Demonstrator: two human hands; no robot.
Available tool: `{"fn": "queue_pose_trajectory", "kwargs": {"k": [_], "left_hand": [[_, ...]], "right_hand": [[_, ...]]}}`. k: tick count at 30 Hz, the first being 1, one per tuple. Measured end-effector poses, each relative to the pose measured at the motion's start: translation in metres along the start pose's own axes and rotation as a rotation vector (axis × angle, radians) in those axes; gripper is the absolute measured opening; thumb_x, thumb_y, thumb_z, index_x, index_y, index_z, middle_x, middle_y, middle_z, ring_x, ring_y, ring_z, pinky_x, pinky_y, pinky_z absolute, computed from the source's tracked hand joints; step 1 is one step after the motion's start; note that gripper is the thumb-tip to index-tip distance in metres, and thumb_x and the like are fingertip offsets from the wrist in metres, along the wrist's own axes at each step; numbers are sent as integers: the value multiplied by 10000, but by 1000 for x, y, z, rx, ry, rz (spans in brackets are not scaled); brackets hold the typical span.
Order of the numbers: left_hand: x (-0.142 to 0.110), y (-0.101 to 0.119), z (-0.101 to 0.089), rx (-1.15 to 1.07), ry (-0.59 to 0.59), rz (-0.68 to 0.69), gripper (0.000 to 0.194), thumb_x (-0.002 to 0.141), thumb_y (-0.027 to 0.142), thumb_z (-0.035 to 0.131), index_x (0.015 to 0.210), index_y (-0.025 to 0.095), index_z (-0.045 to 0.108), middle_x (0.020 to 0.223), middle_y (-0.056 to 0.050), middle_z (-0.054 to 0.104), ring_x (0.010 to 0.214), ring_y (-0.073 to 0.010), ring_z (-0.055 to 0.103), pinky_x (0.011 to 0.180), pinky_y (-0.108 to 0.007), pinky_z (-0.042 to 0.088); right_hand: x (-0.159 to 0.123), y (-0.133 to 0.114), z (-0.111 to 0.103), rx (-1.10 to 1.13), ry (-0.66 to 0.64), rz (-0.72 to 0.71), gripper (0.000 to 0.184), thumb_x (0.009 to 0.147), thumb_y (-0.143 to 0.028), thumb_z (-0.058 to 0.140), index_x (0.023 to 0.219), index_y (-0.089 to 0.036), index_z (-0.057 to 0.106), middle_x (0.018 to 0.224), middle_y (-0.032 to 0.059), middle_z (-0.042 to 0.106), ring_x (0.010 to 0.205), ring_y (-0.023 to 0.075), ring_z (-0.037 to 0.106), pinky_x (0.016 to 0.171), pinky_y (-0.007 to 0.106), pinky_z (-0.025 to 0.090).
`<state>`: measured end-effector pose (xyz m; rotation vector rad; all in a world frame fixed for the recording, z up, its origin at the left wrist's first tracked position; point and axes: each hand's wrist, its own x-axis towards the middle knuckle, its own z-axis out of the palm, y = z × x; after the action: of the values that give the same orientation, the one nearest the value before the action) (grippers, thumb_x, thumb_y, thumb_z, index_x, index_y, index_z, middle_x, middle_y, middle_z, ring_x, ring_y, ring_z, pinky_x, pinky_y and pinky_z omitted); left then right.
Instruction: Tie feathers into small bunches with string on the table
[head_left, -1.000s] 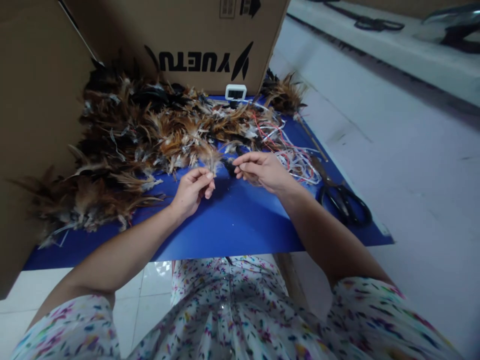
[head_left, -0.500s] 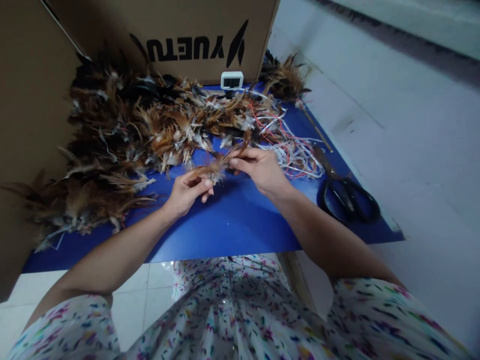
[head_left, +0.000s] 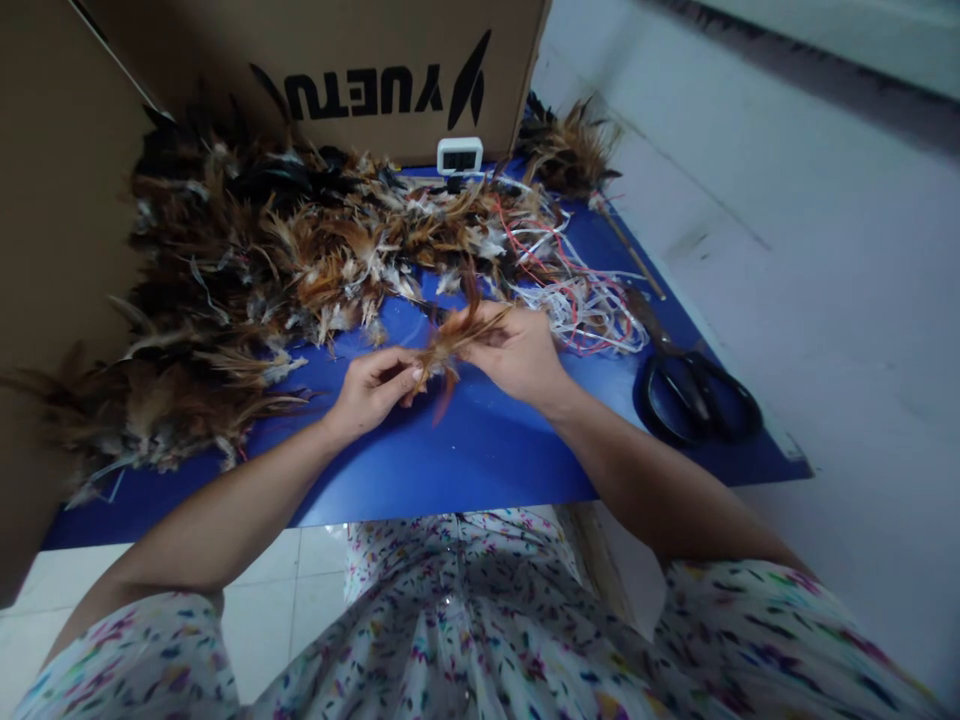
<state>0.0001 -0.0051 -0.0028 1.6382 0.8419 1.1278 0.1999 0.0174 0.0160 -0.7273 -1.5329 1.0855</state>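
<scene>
Both hands meet over the blue sheet [head_left: 465, 450], pinching a small bunch of brown feathers [head_left: 450, 345] between them. My left hand [head_left: 371, 385] grips the bunch's lower end with thumb and fingers closed. My right hand [head_left: 517, 350] is closed on its upper end, where the feather tips fan out above the fingers. Just beyond the hands lies a big heap of brown, black and white feathers [head_left: 255, 270], spread across the sheet's back and left.
A tangle of white and red strings [head_left: 585, 300] lies right of the hands. Black scissors [head_left: 694, 395] rest near the sheet's right edge. A cardboard box [head_left: 375, 70] stands behind, another cardboard wall [head_left: 52, 250] at left, a small white timer [head_left: 459, 157] by the box.
My right hand has brought more feathers to the bunch in my left hand and now grips it too. The bunch has grown and stands more upright.
</scene>
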Motion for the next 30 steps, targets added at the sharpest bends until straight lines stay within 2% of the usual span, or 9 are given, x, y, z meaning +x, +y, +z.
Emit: {"fn": "queue_pose_trajectory", "kwargs": {"k": [8, 13, 17, 30], "left_hand": [[0, 4, 1, -6, -78, -62, 318, 884, 427, 700, 744, 144, 659, 513, 30, 570, 398, -56, 483, 420, -182, 394], [0, 4, 1, 13, -87, -58, 342, 883, 446, 698, 734, 141, 654, 510, 29, 569, 396, -50, 470, 415, -177, 377], [0, 5, 1, 3, -92, -74, 346, 874, 457, 706, 740, 142, 655, 494, 35, 554, 390, -52, 463, 409, -177, 367], [0, 2, 1, 28, -107, -95, 333, 870, 440, 713, 727, 144, 655, 536, 14, 587, 425, -62, 503, 435, -179, 398]], "right_hand": [[-2, -1, -3, -87, -94, -59, 59, 830, -237, 739, 837, -181, 757, 816, 10, 744, 783, 136, 698, 779, 275, 563], [-2, -3, -5, -236, -119, -147, 110, 865, -262, 715, 817, -170, 750, 809, 19, 732, 768, 141, 671, 730, 277, 532], [-2, -5, -7, -293, -153, -187, 93, 871, -203, 679, 799, -168, 726, 804, 17, 722, 770, 144, 668, 721, 276, 522], [-2, -11, -11, -450, -227, -223, 131, 901, -152, 606, 809, -198, 688, 846, 26, 714, 794, 152, 658, 747, 288, 514]]}}
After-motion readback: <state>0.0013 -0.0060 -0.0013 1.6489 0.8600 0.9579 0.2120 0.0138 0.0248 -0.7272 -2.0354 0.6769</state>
